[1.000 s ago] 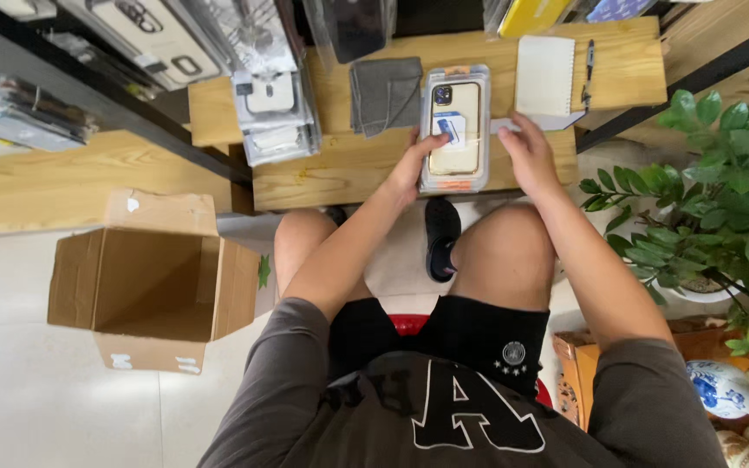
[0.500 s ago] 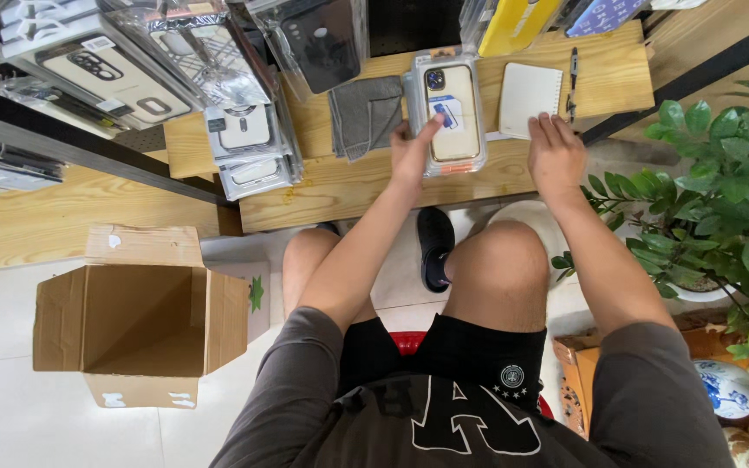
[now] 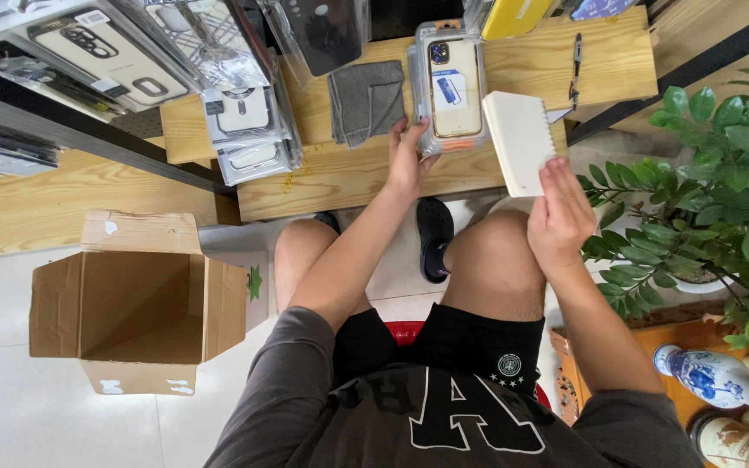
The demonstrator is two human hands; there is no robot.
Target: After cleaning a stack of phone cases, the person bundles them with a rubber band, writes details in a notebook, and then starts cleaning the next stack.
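The right hand (image 3: 558, 211) has lifted the cream rectangular card (image 3: 519, 141) off the wooden tabletop's front edge, pinching it; the left hand (image 3: 408, 158) still grips the clear-packaged phone case (image 3: 450, 85)

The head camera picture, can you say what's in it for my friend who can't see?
Looking down, a seated person's left hand holds a phone case in a clear package on a wooden table, while the right hand lifts a cream notepad. A grey cloth lies beside the package, and an open cardboard box sits on the floor.
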